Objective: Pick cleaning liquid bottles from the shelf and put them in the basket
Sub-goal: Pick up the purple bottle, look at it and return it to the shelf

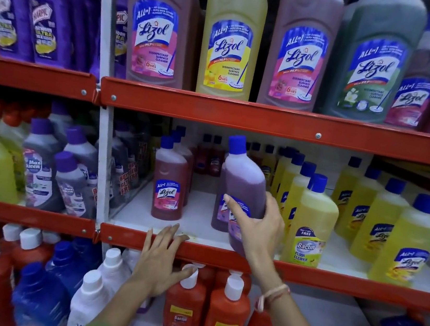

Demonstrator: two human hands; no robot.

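Observation:
My right hand grips a purple cleaning liquid bottle with a blue cap, tilted to the left, its base over the front edge of the middle shelf. My left hand is spread flat, fingers apart, against the red front rail of that shelf and holds nothing. A pink Lizol bottle stands upright to the left of the held one. Behind the held bottle another purple bottle is partly hidden. No basket is in view.
Yellow bottles crowd the shelf's right side. Large Lizol bottles fill the top shelf. Red Bactin bottles with white caps and blue and white bottles stand on the bottom shelf under my arms. A white upright post divides the bays.

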